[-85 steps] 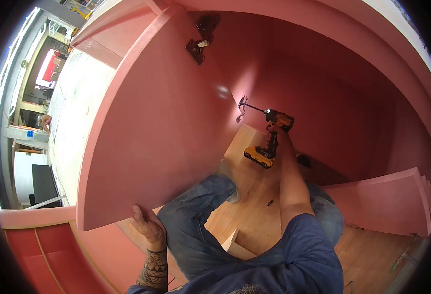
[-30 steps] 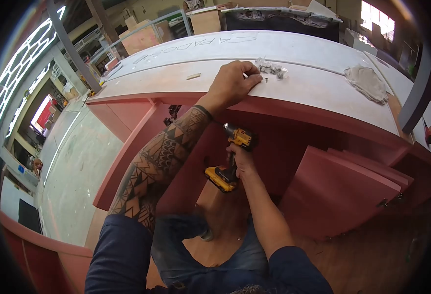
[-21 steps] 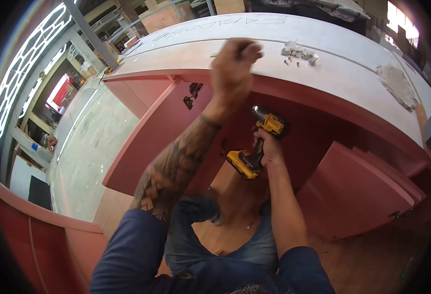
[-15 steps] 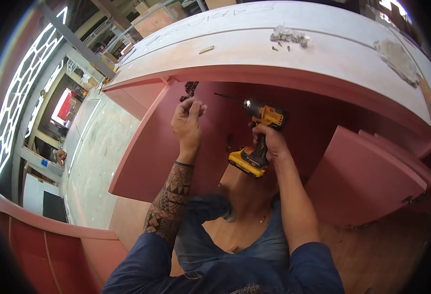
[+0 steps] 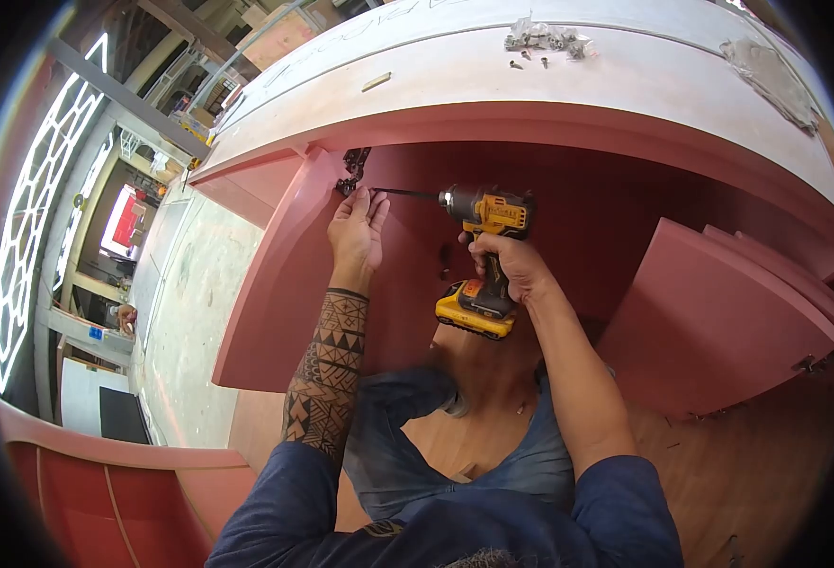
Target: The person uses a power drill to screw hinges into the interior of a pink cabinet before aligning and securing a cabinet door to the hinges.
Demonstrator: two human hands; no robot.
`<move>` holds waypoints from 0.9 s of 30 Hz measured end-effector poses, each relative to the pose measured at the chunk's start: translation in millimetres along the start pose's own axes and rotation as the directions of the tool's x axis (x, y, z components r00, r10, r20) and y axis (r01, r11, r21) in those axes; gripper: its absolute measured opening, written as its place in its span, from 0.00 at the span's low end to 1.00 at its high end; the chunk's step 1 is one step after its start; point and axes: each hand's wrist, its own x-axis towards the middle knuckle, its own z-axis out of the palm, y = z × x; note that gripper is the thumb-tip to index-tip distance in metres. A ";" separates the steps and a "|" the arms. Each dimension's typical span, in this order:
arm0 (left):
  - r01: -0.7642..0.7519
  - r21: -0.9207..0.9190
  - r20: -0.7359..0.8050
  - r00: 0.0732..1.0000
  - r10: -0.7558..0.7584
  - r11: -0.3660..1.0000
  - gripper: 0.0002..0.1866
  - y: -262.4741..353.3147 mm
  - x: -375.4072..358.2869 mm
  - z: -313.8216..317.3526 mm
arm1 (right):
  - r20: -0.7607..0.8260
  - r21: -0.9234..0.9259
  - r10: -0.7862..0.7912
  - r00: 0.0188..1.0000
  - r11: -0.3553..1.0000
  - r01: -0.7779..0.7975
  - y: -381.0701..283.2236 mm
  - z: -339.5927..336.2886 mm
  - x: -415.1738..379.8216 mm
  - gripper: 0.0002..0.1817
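My right hand grips the handle of a yellow-and-black cordless drill, which points left. A long dark driver bit runs from its chuck to the fingertips of my left hand. Those fingers are pinched together at the bit's tip; anything small between them is hidden. Just above them is a dark cabinet hinge, at the upper inside of a pink door panel. The drill's yellow battery hangs over my legs.
A pale countertop spans the pink cabinet, bearing a plastic bag of hardware, loose screws and another clear bag. Pink panels with hinges lean at right. Red panelled furniture stands at lower left. A person is far left.
The drill has moved left, bringing its bit to my left fingertips. My left hand has turned and sits just under the hinge. The camera view has shifted slightly.
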 end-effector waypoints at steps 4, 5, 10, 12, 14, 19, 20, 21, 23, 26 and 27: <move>0.017 -0.064 0.015 1.000 -0.016 0.998 0.10 -4.1 9.1 1.0 | 0.005 0.006 0.013 1.000 1.000 -0.013 0.7 -3.7 1.2 0.13; 0.029 -0.083 0.026 0.999 -0.026 0.996 0.10 -4.6 10.6 2.2 | 0.009 0.007 0.011 1.000 1.000 -0.011 0.3 -4.5 0.9 0.13; 0.120 -0.201 0.070 0.992 -0.108 0.972 0.08 -2.6 16.6 5.2 | -0.001 0.024 0.018 1.000 1.000 -0.018 -0.6 -8.5 1.4 0.13; 0.161 -0.222 0.099 0.985 -0.142 0.962 0.08 -1.6 19.7 4.0 | 0.003 0.026 0.022 1.000 0.999 -0.022 -0.9 -10.1 3.5 0.13; 0.180 -0.239 0.115 0.981 -0.156 0.954 0.08 -2.2 20.5 2.7 | -0.006 0.021 -0.024 1.000 0.999 0.024 -0.2 -9.2 4.3 0.13; 0.161 -0.236 0.115 0.984 -0.137 0.958 0.09 -7.6 22.7 6.2 | -0.016 0.046 -0.014 1.000 0.999 0.015 1.6 -9.1 9.7 0.12; 0.179 -0.251 0.134 0.980 -0.149 0.951 0.10 -9.4 24.4 3.8 | -0.011 0.059 -0.004 1.000 0.998 0.005 4.0 -10.0 12.5 0.12; 0.188 -0.239 0.135 0.978 -0.159 0.953 0.10 -8.4 21.0 4.2 | -0.019 0.072 -0.001 1.000 0.997 0.003 5.5 -9.8 16.1 0.12; 0.228 -0.028 0.146 0.964 -0.222 0.973 0.13 -1.0 5.1 5.1 | -0.034 0.045 -0.071 0.997 0.996 0.073 7.9 -6.2 27.1 0.12; 0.146 0.278 0.231 0.949 -0.213 0.949 0.18 10.5 -30.9 -24.1 | -0.085 0.000 -0.094 0.992 0.996 0.095 7.8 0.6 48.2 0.11; 0.097 0.432 0.229 0.950 -0.213 0.896 0.19 16.8 -57.6 -26.2 | -0.099 0.022 -0.087 0.991 0.996 0.090 10.4 2.3 62.1 0.11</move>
